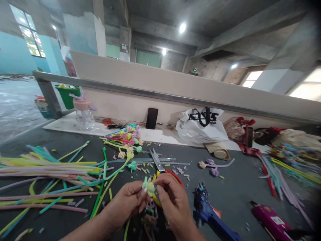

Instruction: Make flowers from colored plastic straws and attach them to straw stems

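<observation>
Between my two hands is a small pipe-cleaner flower (148, 186) in pale yellow and mint green. My left hand (130, 197) pinches it from the left, and the fingers of my right hand (172, 197) close on its right side. Just beyond my right hand lie scissors (157, 161) with red and yellow handles, blades apart and pointing away. Cut bits of pipe cleaner are strewn around and beneath my hands. To the right of my right hand rests a blue glue gun (212, 212).
Long pastel pipe cleaners (50, 167) are heaped at left. Finished flowers (129, 135) lie behind them. A purple flower stem (217, 165) and a magenta glue gun (269, 219) lie at right. Along the back stand a clear bottle (84, 115), a phone (152, 118) and a white bag (202, 125).
</observation>
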`<state>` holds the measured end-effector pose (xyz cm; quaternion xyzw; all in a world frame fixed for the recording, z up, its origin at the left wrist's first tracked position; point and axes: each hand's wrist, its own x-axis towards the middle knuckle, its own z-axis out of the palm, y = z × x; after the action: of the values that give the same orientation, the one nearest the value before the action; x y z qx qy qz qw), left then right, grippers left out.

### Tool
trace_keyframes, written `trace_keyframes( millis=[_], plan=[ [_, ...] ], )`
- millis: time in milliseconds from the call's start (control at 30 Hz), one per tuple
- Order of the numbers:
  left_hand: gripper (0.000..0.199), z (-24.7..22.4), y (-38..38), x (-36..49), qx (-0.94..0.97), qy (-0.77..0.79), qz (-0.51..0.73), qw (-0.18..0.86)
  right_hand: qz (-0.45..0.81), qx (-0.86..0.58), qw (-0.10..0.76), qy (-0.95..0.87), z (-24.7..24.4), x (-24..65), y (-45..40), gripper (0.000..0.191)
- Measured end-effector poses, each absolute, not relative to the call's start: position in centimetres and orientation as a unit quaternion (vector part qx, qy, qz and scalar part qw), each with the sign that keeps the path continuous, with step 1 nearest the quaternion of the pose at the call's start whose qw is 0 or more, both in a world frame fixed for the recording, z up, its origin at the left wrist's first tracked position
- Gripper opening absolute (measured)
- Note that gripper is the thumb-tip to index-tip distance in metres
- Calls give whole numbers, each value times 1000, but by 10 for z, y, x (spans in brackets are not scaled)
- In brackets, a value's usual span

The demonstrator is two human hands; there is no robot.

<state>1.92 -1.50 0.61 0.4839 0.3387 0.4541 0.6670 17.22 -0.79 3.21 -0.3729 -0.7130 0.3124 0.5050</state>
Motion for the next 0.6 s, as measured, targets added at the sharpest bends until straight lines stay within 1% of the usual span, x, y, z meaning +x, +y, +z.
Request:
trace_keyframes(
  millis=[133,333,500,600],
  plan=[
    [41,9,-14,18,514,354,463,629,265,-341,500,-751,37,172,-11,10],
    [38,6,-14,16,515,365,454,629,252,-349,472,-769,40,171,-11,9],
    [37,2,-13,15,534,355,455,618,239,-355,469,-773,39,171,-10,7],
    [36,1,-13,17,503,348,464,641,214,-348,469,-783,39,171,-10,10]
  ],
)
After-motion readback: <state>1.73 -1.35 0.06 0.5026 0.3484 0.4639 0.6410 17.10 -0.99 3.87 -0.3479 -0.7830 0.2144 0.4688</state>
